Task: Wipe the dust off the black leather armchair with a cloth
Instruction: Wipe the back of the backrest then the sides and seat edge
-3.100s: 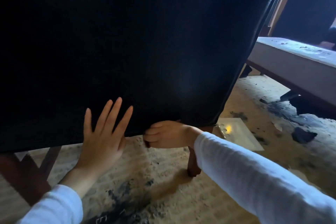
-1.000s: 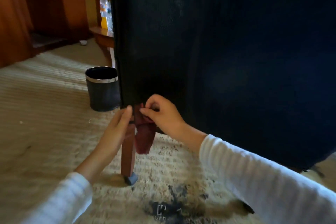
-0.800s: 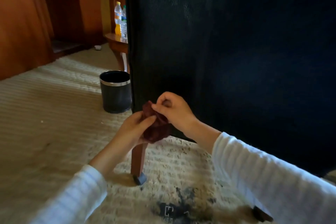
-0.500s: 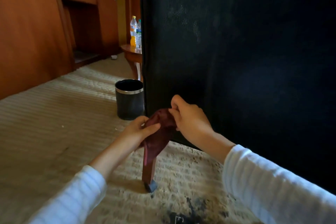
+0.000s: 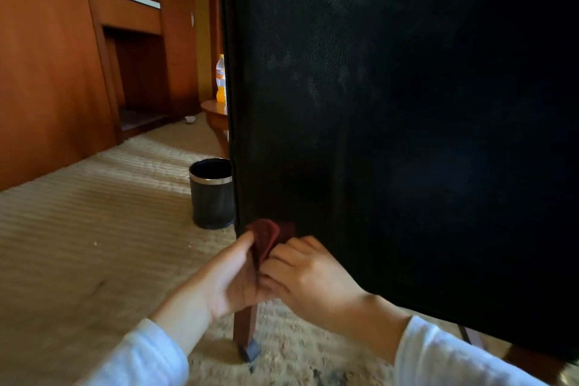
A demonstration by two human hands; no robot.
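Note:
The black leather armchair (image 5: 391, 110) fills the right of the view, its flat back panel towards me, with faint dusty smears on the upper middle. Its brown wooden leg (image 5: 246, 327) stands on the carpet below the lower left corner. A dark red cloth (image 5: 266, 236) is bunched at that corner. My left hand (image 5: 230, 279) holds the cloth from the left with thumb and fingers. My right hand (image 5: 305, 276) pinches it from the right, fingers curled. Both hands sit just in front of the panel's lower edge.
A black waste bin (image 5: 212, 193) with a silver rim stands on the beige carpet (image 5: 94, 229) left of the chair. Behind it are a small round wooden table (image 5: 216, 113) with an orange drink bottle (image 5: 221, 78), and wooden cabinets (image 5: 62, 56) along the left wall.
Earlier my hands were at the chair's other lower corner, left palm flat on the leather. I have since moved to this corner, and both hands have gathered the hanging cloth into a bunch.

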